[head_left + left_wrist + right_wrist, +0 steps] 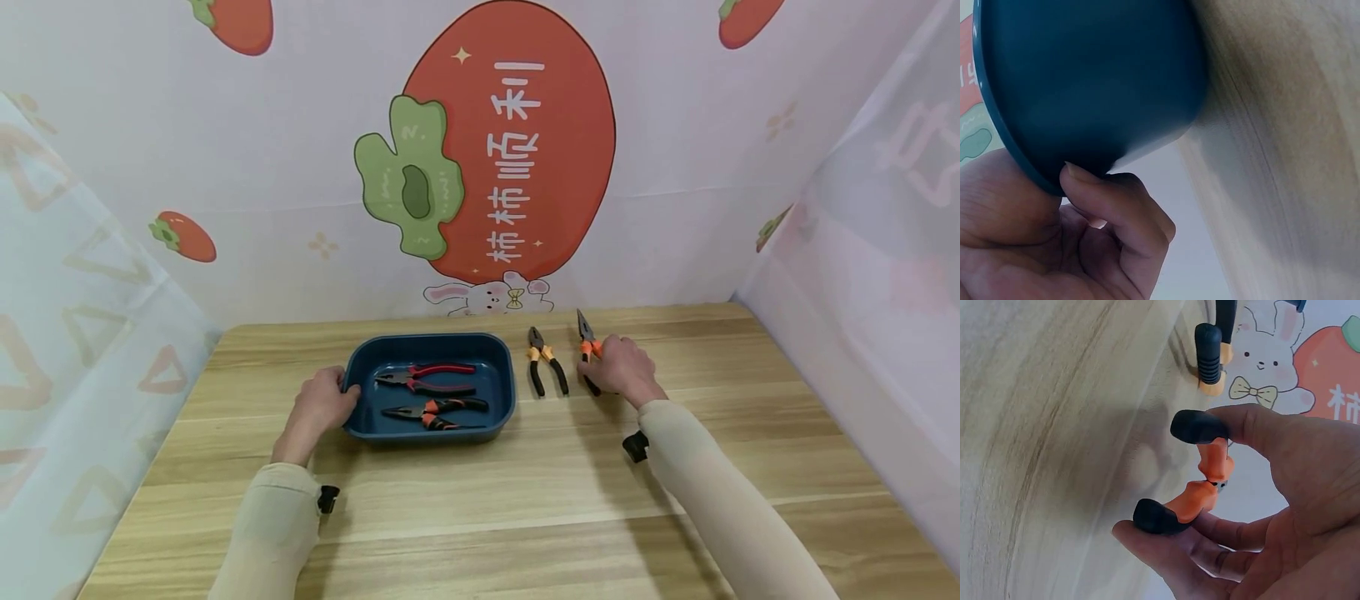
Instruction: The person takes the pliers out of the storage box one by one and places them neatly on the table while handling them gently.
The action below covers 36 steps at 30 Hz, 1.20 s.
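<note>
My left hand (321,404) pinches the left rim of a blue plastic basin (431,437), with thumb and fingers on either side of the rim in the left wrist view. Inside the basin lie red-and-black-handled pliers (442,368) and, nearer me, long-nose pliers (429,408) with orange and black handles. On the right, my right hand (624,367) grips another pair of long-nose pliers (586,328), their jaws pointing away from me. Thumb and fingers hold its spread orange-and-black handles (1191,501) from both sides, close over the table.
Between the basin and my right hand, pliers with yellow-and-black handles (557,377) lie on the wood-grain table (480,517). A white cloth (285,167) printed with persimmons and a rabbit hangs behind the table's far edge, with more cloth along both sides.
</note>
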{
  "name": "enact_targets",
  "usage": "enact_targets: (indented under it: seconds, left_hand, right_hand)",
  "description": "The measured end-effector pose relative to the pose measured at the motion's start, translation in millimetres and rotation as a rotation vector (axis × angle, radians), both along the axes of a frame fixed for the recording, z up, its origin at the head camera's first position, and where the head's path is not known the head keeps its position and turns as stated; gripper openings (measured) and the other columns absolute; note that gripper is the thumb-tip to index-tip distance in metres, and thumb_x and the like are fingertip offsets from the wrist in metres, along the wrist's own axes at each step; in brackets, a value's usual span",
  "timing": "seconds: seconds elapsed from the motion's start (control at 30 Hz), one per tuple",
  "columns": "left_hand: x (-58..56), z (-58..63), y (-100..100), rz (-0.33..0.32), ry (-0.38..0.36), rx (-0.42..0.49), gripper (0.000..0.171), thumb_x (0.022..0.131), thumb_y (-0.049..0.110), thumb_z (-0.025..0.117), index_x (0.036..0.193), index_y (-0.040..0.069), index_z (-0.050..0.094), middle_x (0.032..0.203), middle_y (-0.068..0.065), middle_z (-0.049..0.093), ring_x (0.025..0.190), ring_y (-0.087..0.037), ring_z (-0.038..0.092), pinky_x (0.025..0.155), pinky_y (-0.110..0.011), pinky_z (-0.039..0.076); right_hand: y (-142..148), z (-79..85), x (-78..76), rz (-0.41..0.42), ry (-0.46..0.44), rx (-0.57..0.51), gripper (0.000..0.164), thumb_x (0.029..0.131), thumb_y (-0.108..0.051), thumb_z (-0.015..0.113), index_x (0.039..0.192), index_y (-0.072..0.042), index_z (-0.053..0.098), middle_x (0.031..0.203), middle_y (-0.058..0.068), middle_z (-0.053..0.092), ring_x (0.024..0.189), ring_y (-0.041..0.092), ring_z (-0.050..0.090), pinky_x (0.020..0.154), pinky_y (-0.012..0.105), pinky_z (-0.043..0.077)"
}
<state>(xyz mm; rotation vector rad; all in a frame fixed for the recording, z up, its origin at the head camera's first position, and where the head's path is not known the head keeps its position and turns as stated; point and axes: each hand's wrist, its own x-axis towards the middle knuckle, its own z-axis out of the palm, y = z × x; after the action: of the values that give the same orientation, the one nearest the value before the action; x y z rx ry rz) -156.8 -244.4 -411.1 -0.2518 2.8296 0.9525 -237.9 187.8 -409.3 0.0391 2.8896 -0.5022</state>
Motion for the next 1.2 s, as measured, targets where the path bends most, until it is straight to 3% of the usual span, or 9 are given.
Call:
enact_targets:
  seconds: [0.63, 0.93, 1.2]
  left_hand:
    - [-1.1, 0.2, 0, 0.004, 0.007, -0.002, 0.020, 0.102, 0.015, 0.054, 0.087, 0.001, 0.054, 0.078, -0.013, 0.056, 0.070, -0.026, 0.059, 0.057, -0.033, 0.044]
    - [-0.6, 0.4, 1, 0.006, -0.007, 0.004, 0.019, 0.102, 0.015, 0.054, 0.090, 0.001, 0.055, 0.080, -0.014, 0.056, 0.070, -0.026, 0.059, 0.057, -0.033, 0.045]
    - [-0.3, 0.3, 0, 0.002, -0.004, 0.003, 0.019, 0.102, 0.015, 0.055, 0.089, 0.001, 0.055, 0.080, -0.014, 0.057, 0.070, -0.026, 0.059, 0.058, -0.033, 0.045]
  right_hand:
    - [-1, -11.4, -13.7, 0.007, -0.010, 0.075, 0.037, 0.092, -0.039, 0.067, 0.081, -0.007, 0.051, 0.086, 0.014, 0.054, 0.073, 0.028, 0.051, 0.064, 0.042, 0.041]
    - [-4, -13.9, -13.7, 0.007, -0.019, 0.112, 0.042, 0.092, -0.040, 0.068, 0.095, 0.000, 0.056, 0.097, 0.019, 0.057, 0.079, 0.031, 0.054, 0.070, 0.048, 0.047]
    - [-3, -15.5, -11.9, 0.014, -0.011, 0.111, 0.043, 0.092, -0.041, 0.069, 0.092, -0.001, 0.055, 0.093, 0.018, 0.056, 0.076, 0.030, 0.052, 0.064, 0.044, 0.044]
